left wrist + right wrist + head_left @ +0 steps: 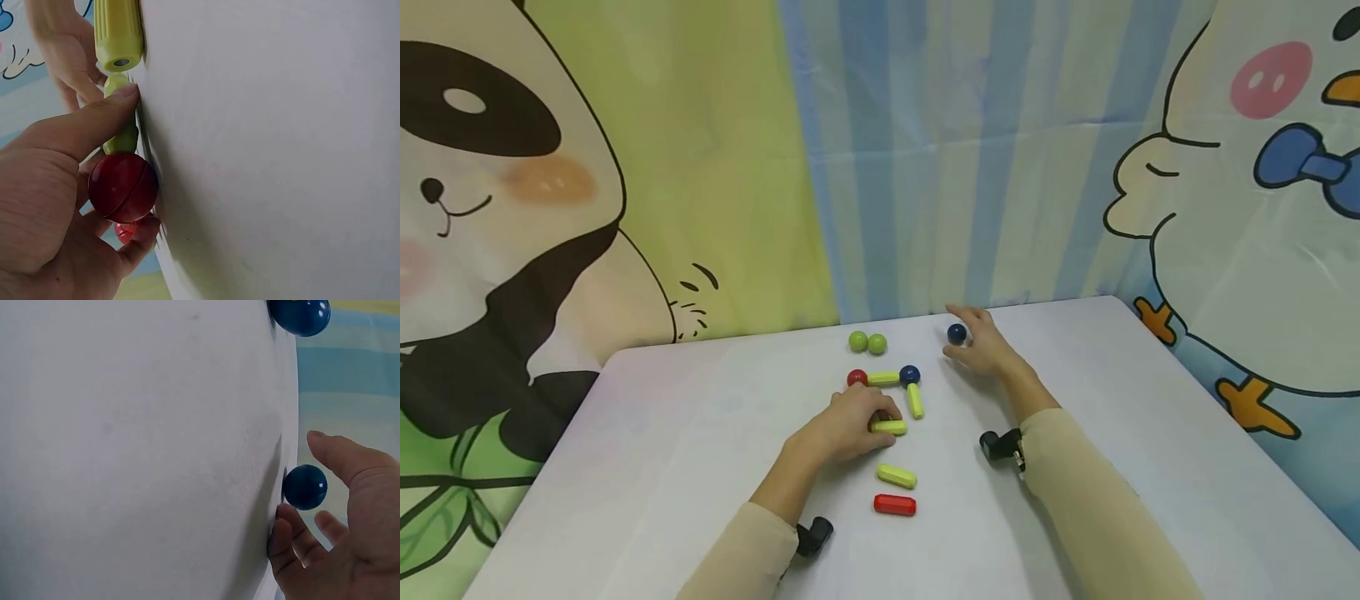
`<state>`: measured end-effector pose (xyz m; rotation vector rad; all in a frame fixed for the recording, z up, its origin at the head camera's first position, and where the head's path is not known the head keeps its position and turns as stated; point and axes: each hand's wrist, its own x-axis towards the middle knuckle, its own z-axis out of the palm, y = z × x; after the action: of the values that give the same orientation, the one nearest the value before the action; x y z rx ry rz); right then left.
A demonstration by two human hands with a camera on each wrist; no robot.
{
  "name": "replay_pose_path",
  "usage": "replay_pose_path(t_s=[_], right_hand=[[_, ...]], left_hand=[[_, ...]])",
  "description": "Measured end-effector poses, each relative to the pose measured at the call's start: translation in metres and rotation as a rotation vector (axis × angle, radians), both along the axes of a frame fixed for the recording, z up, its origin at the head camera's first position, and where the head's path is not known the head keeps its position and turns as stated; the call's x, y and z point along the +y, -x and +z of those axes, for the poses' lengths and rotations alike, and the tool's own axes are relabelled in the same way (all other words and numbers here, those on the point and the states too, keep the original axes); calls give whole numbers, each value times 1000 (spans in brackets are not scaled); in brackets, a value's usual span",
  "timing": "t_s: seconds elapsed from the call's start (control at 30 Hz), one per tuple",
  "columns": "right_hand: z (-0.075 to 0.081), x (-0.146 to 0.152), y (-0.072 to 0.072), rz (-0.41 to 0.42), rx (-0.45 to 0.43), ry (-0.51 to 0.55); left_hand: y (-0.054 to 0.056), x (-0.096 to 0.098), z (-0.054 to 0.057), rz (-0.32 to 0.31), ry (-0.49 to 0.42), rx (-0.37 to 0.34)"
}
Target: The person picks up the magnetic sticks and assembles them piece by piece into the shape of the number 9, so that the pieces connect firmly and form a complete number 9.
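My left hand (848, 421) holds a yellow rod (889, 427) joined to a red ball (123, 187); the thumb lies along the rod and the fingers curl behind the ball. My right hand (988, 343) is spread around a dark blue ball (957, 334) near the back edge. In the right wrist view, the thumb stands apart from this blue ball (305, 487), with the other fingers just below it. Beyond the left hand, another red ball (857, 377), a yellow rod (883, 378), a second blue ball (910, 375) and another yellow rod (914, 400) form a bent chain.
Two green balls (867, 342) sit side by side near the back of the white table (700, 467). Nearer me lie a loose yellow rod (897, 476) and a red rod (895, 505). A printed curtain (925, 167) hangs behind the table.
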<state>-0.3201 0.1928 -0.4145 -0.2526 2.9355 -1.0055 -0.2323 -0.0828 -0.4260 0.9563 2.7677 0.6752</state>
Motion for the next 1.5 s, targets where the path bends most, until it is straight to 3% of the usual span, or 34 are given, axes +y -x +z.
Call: replay_pose_path(t_s=[0.17, 0.37, 0.7, 0.97, 1.13, 1.5], right_hand=[[-2, 2, 0, 50, 2, -92], [-3, 6, -6, 24, 14, -110], [-13, -1, -25, 22, -37, 41], [-4, 11, -48, 16, -106, 64], [3, 16, -59, 82, -164, 40], [8, 15, -76, 196, -164, -22]], left_hand=[[-3, 1, -2, -4, -4, 6], [0, 2, -1, -8, -4, 21], [-5, -14, -5, 32, -48, -34], [-1, -6, -7, 14, -55, -22], [0, 0, -6, 27, -46, -40], [4, 0, -3, 30, -51, -63]])
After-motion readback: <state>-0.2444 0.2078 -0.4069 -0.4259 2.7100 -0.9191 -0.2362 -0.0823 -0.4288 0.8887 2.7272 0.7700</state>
